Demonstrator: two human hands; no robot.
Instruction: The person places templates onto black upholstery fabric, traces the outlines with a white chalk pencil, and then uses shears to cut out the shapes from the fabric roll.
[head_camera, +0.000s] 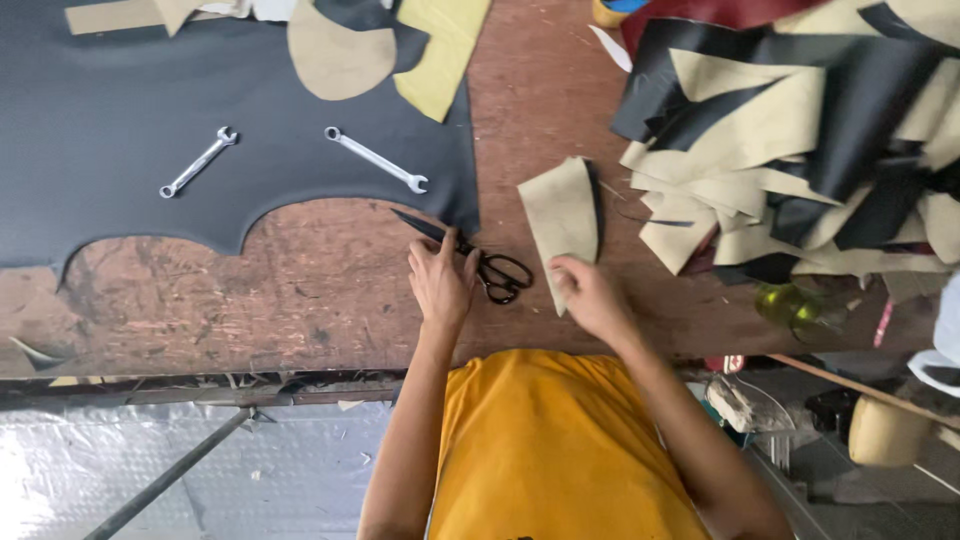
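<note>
Your left hand (440, 283) rests open on black scissors (470, 258); beside them, your right hand (590, 295) pins a tan piece (562, 215), which could slip.

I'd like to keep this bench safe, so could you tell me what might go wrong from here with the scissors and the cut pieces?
The left hand rests on the black scissors, whose point lies bare toward the dark sheet; a slip could nick fingers or the sheet. The right hand pins the tan cut piece close to the handles, so the hands could collide. The heaped offcuts might slide onto the work.
</note>
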